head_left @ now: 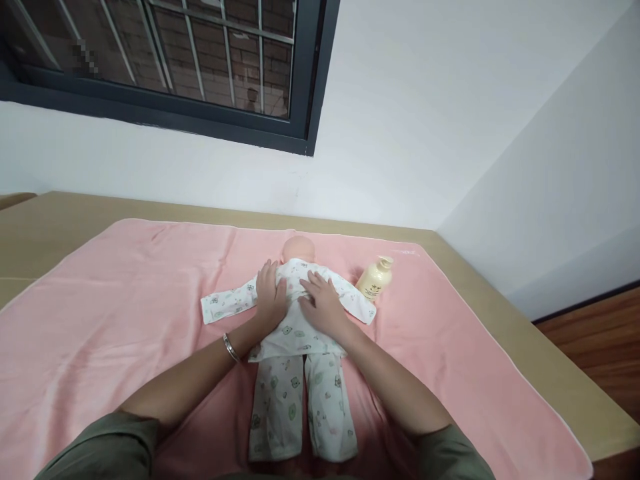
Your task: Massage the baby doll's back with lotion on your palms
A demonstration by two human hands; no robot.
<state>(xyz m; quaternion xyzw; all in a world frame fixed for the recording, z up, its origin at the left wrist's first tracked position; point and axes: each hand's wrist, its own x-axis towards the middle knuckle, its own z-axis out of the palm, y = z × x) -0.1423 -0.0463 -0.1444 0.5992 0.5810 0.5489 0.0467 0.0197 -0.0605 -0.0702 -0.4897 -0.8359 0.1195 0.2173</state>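
While both hands lie flat on its torso, the head view (only one given) shows the doll (pixel 293 337) stretched out near ctr of a pink towel (pixel 125 300), which covers most of a tan table (pixel 50 220). Face-up or face-down: can't tell.

L hand (pixel 270 297) rests palm-down on the torso's 9 o'clock side, fingers close together, pointing to 12. R hand (pixel 323 303) sits just beside it on the 3 o'clock side, fingers a bit spread, tips on the top's midline. Neither grips anything: fingers are extended, pressing cloth only. A bracelet (pixel 231 348) rings the L wrist.

Step, as a judgement: work on the doll's top, prob. smoothing or closing it along the midline. Any fasteners are hidden under the hands. A next move there would call for fingertip work rather than flat palms, w/ one hand pinning the cloth, and light pressure so the doll doesn't slide on the towel.

Doll's long axis runs 12–6. Its head is at 12, toward the wall and window (pixel 200 60); the trouser legs are at 6, toward the person. Sleeves lie out flat to 9 and approx. 4.

A bottle (pixel 375 280) is at 2 o'clock from the doll, near the R-side sleeve end, tilted, cap toward 1. Touching the sleeve or not: can't tell.
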